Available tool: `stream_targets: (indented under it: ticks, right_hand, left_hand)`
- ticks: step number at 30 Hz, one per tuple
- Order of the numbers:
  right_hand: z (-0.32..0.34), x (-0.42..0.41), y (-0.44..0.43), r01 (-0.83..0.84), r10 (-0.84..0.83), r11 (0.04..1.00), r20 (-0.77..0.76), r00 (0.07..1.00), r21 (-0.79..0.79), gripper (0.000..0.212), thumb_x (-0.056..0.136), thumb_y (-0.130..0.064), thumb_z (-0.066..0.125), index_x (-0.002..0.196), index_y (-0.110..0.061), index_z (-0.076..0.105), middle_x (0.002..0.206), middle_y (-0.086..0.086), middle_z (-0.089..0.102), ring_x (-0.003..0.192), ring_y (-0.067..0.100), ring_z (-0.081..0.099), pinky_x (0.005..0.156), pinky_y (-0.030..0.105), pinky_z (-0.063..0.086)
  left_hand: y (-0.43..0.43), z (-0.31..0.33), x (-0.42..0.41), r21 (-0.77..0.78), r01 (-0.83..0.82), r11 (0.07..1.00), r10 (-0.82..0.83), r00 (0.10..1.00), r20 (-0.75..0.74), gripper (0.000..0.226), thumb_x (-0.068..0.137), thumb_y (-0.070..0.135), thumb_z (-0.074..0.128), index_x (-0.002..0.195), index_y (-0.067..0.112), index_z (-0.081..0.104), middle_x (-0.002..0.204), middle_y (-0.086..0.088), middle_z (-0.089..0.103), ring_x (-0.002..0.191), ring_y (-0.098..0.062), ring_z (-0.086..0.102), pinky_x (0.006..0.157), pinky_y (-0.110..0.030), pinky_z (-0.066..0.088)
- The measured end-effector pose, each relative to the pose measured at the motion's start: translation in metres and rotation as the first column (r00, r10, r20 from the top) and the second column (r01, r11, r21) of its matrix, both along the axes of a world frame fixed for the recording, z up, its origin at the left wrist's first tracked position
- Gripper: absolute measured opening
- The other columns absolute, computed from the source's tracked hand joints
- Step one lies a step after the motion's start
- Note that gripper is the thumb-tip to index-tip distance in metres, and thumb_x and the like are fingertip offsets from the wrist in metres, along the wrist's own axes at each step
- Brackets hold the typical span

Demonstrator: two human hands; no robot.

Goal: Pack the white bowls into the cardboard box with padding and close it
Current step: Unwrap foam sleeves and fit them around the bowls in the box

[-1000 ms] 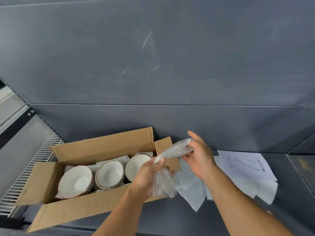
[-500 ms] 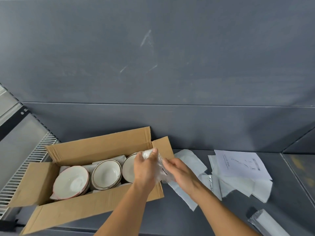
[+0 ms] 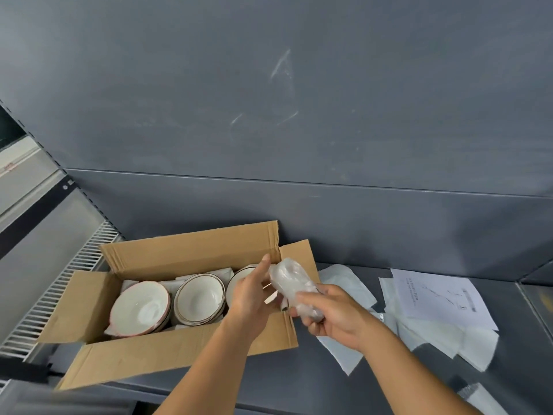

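Observation:
An open cardboard box (image 3: 167, 351) lies on a dark grey shelf with its flaps spread. Three white bowls stand inside in a row: a pink-rimmed one (image 3: 140, 307) at the left, a brown-rimmed one (image 3: 199, 296) in the middle, and a third (image 3: 238, 283) at the right, partly hidden by my left hand. White padding (image 3: 223, 272) shows behind them. My right hand (image 3: 332, 313) grips a crumpled clear plastic wrap (image 3: 291, 281) over the box's right end. My left hand (image 3: 250, 292) touches the wrap from the left, fingers fairly straight.
White padding sheets (image 3: 347, 280) and a printed paper (image 3: 437, 298) lie on the shelf to the right of the box. A wrapped packet (image 3: 481, 398) shows at the lower right edge. A white wire grille (image 3: 62, 283) runs along the left. A grey wall stands close behind.
The wrap went from stretched between both hands to bunched into a wad. My right hand now holds it, a little right of the box end; my left hand has loosened beside it.

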State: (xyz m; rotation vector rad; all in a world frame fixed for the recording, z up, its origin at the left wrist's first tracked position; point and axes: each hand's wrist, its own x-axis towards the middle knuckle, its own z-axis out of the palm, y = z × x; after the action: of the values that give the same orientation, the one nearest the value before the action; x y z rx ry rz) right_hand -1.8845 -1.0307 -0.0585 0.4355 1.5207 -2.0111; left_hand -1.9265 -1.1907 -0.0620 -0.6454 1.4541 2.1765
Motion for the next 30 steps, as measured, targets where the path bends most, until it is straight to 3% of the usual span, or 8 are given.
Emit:
stream_targets:
  ticks: [5, 8, 12, 15, 17, 20, 24, 30]
  right_hand:
    - [0.004, -0.007, 0.007, -0.118, 0.122, 0.992, 0.084, 0.989, -0.053, 0.021, 0.093, -0.016, 0.063, 0.109, -0.003, 0.060, 0.076, 0.014, 0.063, 0.052, 0.012, 0.048, 0.044, 0.017, 0.039]
    - [0.002, -0.007, 0.003, -0.241, 0.239, 0.971, 0.114, 0.964, 0.004, 0.019, 0.090, -0.014, 0.066, 0.105, -0.004, 0.062, 0.076, 0.016, 0.064, 0.053, 0.015, 0.051, 0.045, 0.018, 0.040]
    - [-0.009, -0.011, -0.004, -0.071, 0.062, 0.991, 0.079, 0.995, 0.114, 0.019, 0.083, -0.008, 0.071, 0.101, -0.003, 0.066, 0.075, 0.014, 0.066, 0.057, 0.020, 0.059, 0.048, 0.020, 0.047]
    - [-0.017, -0.015, -0.019, 0.041, -0.034, 0.957, -0.029, 0.999, 0.286, 0.017, 0.083, -0.015, 0.072, 0.098, -0.017, 0.068, 0.072, 0.006, 0.066, 0.057, 0.015, 0.056, 0.050, 0.023, 0.044]
    - [-0.023, -0.016, -0.032, 0.068, -0.035, 0.926, -0.094, 0.995, 0.370, 0.019, 0.084, -0.023, 0.071, 0.102, -0.026, 0.066, 0.087, 0.001, 0.069, 0.070, 0.014, 0.062, 0.056, 0.026, 0.049]
    - [-0.033, -0.017, -0.054, 0.078, -0.053, 0.950, -0.090, 0.995, 0.302, 0.026, 0.090, -0.025, 0.067, 0.115, -0.027, 0.059, 0.111, -0.001, 0.065, 0.096, 0.017, 0.067, 0.073, 0.034, 0.060]
    - [-0.039, -0.027, -0.075, 0.072, -0.062, 0.986, -0.068, 0.996, 0.148, 0.037, 0.089, -0.017, 0.070, 0.121, -0.023, 0.054, 0.116, 0.003, 0.063, 0.098, 0.019, 0.069, 0.080, 0.037, 0.060]
    - [-0.057, -0.059, -0.093, 0.093, -0.062, 0.937, -0.102, 0.993, 0.336, 0.044, 0.084, -0.001, 0.070, 0.123, -0.016, 0.056, 0.113, 0.007, 0.064, 0.097, 0.021, 0.067, 0.071, 0.028, 0.060]
  left_hand:
    - [-0.019, 0.000, 0.009, -0.068, 0.191, 0.979, -0.198, 0.974, -0.111, 0.045, 0.075, 0.033, 0.081, 0.110, 0.014, 0.060, 0.109, -0.009, 0.070, 0.096, -0.024, 0.069, 0.082, -0.040, 0.056]
    - [-0.020, -0.005, 0.018, -0.047, 0.275, 0.960, -0.279, 0.939, -0.199, 0.046, 0.071, 0.012, 0.080, 0.113, 0.021, 0.064, 0.100, -0.008, 0.068, 0.091, -0.023, 0.067, 0.077, -0.037, 0.055]
    - [-0.021, -0.016, 0.030, -0.081, 0.078, 0.994, -0.092, 0.979, -0.184, 0.027, 0.074, -0.004, 0.078, 0.089, 0.010, 0.060, 0.079, -0.007, 0.065, 0.067, -0.019, 0.066, 0.057, -0.030, 0.054]
    - [-0.021, -0.032, 0.041, -0.157, -0.088, 0.984, 0.065, 0.987, -0.146, 0.021, 0.079, 0.001, 0.076, 0.087, 0.010, 0.059, 0.077, -0.008, 0.066, 0.065, -0.021, 0.065, 0.057, -0.030, 0.049]
    - [-0.021, -0.040, 0.046, -0.147, -0.187, 0.971, 0.169, 0.977, -0.126, 0.022, 0.078, 0.004, 0.078, 0.089, 0.009, 0.060, 0.079, -0.011, 0.068, 0.066, -0.025, 0.066, 0.060, -0.033, 0.051]
    - [-0.029, -0.050, 0.047, -0.176, -0.286, 0.942, 0.273, 0.957, -0.095, 0.023, 0.078, 0.005, 0.079, 0.090, 0.007, 0.060, 0.082, -0.015, 0.070, 0.071, -0.028, 0.067, 0.067, -0.041, 0.053]
    - [-0.047, -0.060, 0.042, -0.252, -0.343, 0.905, 0.333, 0.939, -0.083, 0.026, 0.075, 0.013, 0.082, 0.090, 0.007, 0.062, 0.082, -0.011, 0.071, 0.077, -0.029, 0.067, 0.079, -0.050, 0.056]
    - [-0.070, -0.060, 0.023, -0.307, -0.262, 0.915, 0.251, 0.965, -0.075, 0.024, 0.076, 0.026, 0.083, 0.089, 0.012, 0.068, 0.078, -0.005, 0.070, 0.074, -0.020, 0.068, 0.075, -0.043, 0.059]
